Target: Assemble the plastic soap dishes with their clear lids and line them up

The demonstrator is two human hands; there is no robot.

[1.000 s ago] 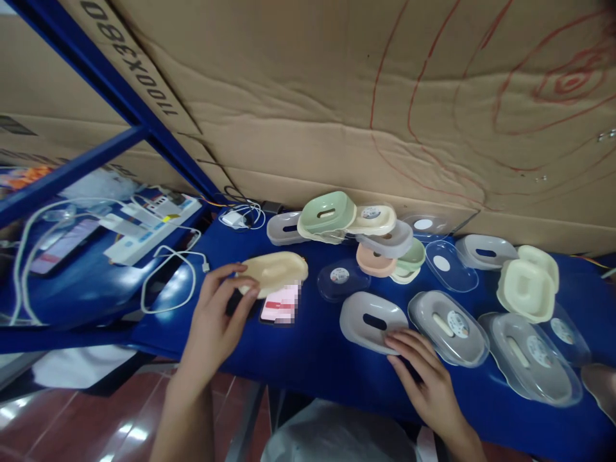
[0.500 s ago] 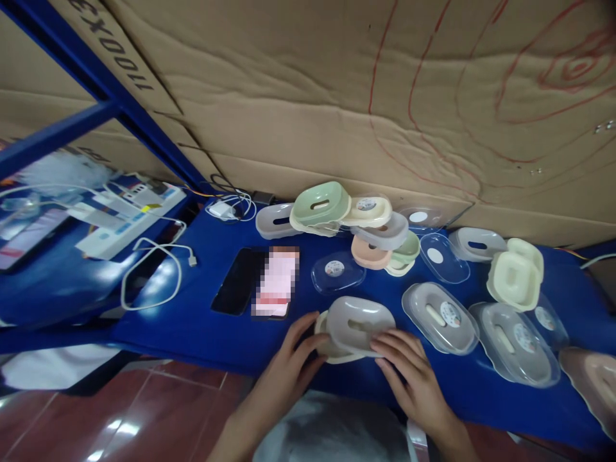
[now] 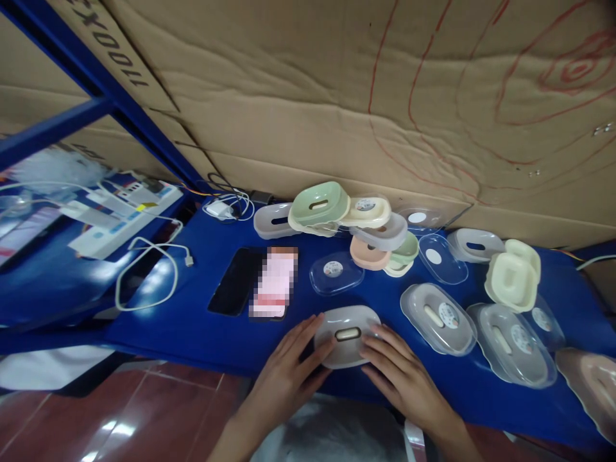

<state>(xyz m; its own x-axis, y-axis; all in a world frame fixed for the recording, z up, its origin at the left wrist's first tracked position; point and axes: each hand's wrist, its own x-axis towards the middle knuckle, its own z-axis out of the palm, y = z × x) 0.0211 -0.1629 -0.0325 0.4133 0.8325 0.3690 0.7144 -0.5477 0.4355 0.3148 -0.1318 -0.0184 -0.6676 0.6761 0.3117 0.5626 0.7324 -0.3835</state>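
A grey soap dish (image 3: 347, 333) with a cream part showing through its slot lies near the front edge of the blue table (image 3: 202, 308). My left hand (image 3: 289, 372) holds its left side with the fingers bent around it. My right hand (image 3: 399, 378) presses its right side, fingers on the rim. Both hands grip the same dish.
A pile of green, cream, grey and pink soap dishes (image 3: 356, 224) lies at the back. Clear-lidded dishes (image 3: 437, 317) and a cream one (image 3: 513, 276) lie to the right. A dark phone (image 3: 235, 289) and a second phone sit left, with cables (image 3: 144, 269) and a power strip (image 3: 120, 218) beyond.
My left hand brought the cream dish from the left to the grey one held by my right hand. The grey part now sits fitted over the cream part.
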